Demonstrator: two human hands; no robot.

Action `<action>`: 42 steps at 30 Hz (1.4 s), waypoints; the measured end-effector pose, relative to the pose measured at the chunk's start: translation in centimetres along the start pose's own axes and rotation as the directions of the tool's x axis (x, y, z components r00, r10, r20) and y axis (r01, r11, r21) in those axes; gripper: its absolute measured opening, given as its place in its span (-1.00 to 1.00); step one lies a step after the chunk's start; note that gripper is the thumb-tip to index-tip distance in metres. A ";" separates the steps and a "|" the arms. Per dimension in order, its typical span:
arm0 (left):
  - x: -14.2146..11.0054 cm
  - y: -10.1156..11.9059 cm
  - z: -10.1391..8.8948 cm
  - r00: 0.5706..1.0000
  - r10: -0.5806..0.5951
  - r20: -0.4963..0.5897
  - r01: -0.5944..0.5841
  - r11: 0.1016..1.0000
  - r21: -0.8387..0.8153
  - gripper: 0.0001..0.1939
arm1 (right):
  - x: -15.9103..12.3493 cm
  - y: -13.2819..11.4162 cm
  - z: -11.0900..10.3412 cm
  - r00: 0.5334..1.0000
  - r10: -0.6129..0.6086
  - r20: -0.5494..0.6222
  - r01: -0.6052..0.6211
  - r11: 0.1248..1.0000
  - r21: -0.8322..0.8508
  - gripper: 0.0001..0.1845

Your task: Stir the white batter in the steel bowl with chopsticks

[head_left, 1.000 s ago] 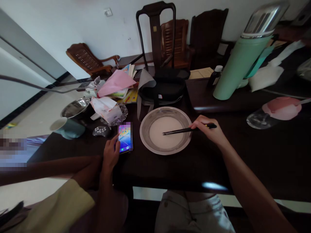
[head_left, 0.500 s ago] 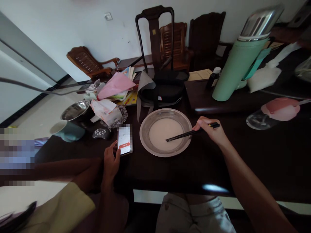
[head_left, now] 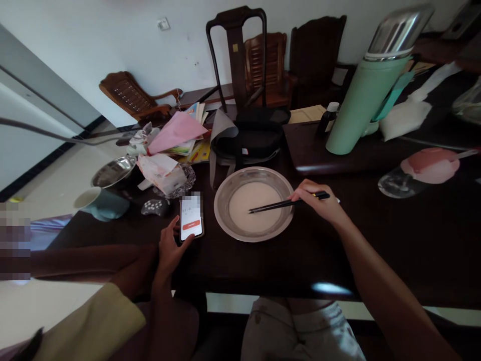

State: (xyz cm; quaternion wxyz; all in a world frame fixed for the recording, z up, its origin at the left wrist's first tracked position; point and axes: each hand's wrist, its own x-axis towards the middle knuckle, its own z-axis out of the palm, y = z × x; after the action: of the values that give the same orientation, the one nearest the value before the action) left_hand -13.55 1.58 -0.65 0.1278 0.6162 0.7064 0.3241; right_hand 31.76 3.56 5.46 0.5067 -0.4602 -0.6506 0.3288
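Note:
In my right hand [head_left: 319, 200], closed with the fingers pinched, is a pair of black chopsticks [head_left: 270, 205]. Their tips reach into the pale, milky liquid [head_left: 259, 220] of a round metal basin [head_left: 221, 226]. The basin stands on the dark table in front of me. At the left, my left hand [head_left: 171, 245] is on a phone [head_left: 191, 213] lying beside the basin. Its fingers are at the left edge and its thumb lies across the lower end of the lit screen, which shows a red button and a partly blurred readout.
A game controller [head_left: 155, 207], a grey-blue mug [head_left: 107, 203] and a metal bowl [head_left: 114, 172] stand at left. A black bag [head_left: 259, 140] lies behind the basin. A green flask [head_left: 364, 105] and pink-lidded bottle [head_left: 430, 165] are at right. Another person's yellow sleeve [head_left: 101, 316] is close at left.
The chopstick tips have shifted left through the liquid, along with my right hand. My left thumb has spread rightward over the phone's lower end. The view has shifted slightly.

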 end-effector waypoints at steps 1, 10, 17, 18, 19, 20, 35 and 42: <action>0.0 0.0 0.0 1.000 -0.006 0.005 0.006 1.000 0.004 -0.07 | 0.0 0.0 -0.1 0.999 0.004 -0.036 -0.004 1.000 -0.001 -0.58; 0.0 -0.1 -0.2 1.000 0.000 0.029 -0.001 1.000 0.023 -0.08 | 0.1 0.0 0.2 1.000 -0.020 0.004 0.020 1.000 -0.007 -0.62; 0.1 -0.1 -0.1 0.999 -0.010 0.031 0.009 0.999 0.045 -0.03 | 0.1 0.1 0.1 1.000 0.002 0.014 -0.003 0.999 0.044 -0.62; 0.1 -0.1 -0.1 0.999 -0.011 0.033 0.010 0.999 0.046 -0.03 | 0.1 0.1 0.2 0.999 -0.019 0.034 0.019 1.000 0.016 -0.66; 0.1 -0.1 -0.2 0.999 -0.011 0.036 0.009 0.999 0.044 -0.04 | 0.1 0.2 0.2 0.999 -0.034 0.025 0.034 0.999 -0.012 -0.68; 0.0 -0.1 -0.2 0.999 -0.009 0.041 0.008 0.999 0.043 -0.05 | 0.2 0.2 0.2 0.999 -0.037 -0.010 0.037 0.999 -0.030 -0.70; 1.7 1.7 0.6 0.975 -0.218 -0.037 0.219 0.975 0.037 -0.40 | -0.1 0.5 0.3 0.996 0.028 -0.086 -0.022 0.998 0.067 -0.57; 1.9 0.8 0.2 0.990 -0.141 -0.002 0.141 0.990 0.025 -0.46 | 0.1 0.4 0.3 0.999 -0.042 -0.032 0.042 0.999 -0.015 -0.69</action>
State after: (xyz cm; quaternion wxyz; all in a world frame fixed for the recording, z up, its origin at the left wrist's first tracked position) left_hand -13.21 3.47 0.06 0.1424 0.5663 0.7521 0.3054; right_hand 31.63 3.80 5.02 0.5206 -0.4554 -0.6542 0.3059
